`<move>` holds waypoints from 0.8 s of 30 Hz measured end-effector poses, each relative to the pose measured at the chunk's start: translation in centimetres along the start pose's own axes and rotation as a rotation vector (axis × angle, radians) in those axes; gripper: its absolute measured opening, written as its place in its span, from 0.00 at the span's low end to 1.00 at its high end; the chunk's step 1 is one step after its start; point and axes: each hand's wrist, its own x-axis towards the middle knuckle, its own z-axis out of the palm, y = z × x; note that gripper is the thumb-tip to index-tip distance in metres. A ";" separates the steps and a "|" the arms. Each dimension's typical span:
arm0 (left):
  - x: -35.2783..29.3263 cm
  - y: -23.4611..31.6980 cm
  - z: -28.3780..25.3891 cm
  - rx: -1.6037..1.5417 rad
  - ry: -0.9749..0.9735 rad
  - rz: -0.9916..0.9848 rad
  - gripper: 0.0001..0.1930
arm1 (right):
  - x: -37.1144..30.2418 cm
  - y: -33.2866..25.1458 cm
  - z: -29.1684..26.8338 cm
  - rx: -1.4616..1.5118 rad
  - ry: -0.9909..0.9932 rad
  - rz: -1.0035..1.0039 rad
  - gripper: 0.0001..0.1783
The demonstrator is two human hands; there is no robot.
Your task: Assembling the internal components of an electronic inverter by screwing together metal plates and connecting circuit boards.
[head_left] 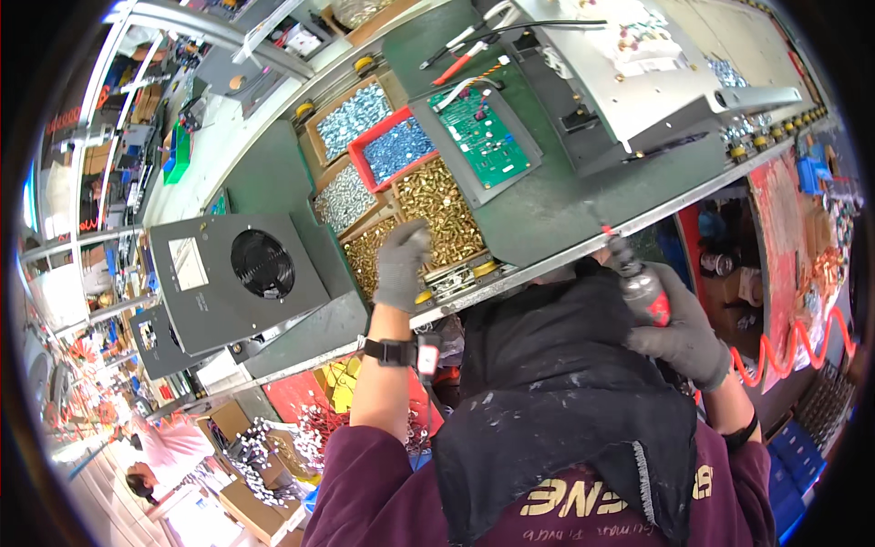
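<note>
My left hand, in a grey glove, is over the near edge of a box of brass-coloured screws. Its fingers are curled together, and whatever is between them is too small to make out. A smaller lot of brass screws lies beside that wrist. My right hand, also gloved in grey, is wrapped round a black and red power screwdriver just off the bench's front edge, its bit end toward the bench. A green circuit board on a grey metal plate lies beyond the screws.
A red tray of bluish screws and boxes of silver fasteners stand behind. At left is a dark metal case with a fan; at right, a larger metal housing. A red coiled hose hangs at right. Red-handled pliers lie farther back.
</note>
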 end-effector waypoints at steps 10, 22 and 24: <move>-6.3 9.1 15.9 -0.354 -0.648 -0.206 0.27 | -0.5 -1.0 -2.3 -0.324 -0.163 0.053 0.42; -7.3 13.5 26.0 -0.092 -0.961 -0.097 0.27 | -2.7 1.7 -9.4 0.144 -0.114 0.026 0.35; -6.3 13.3 26.9 0.039 -0.998 -0.068 0.30 | -2.2 1.6 -10.9 0.151 -0.006 -0.040 0.34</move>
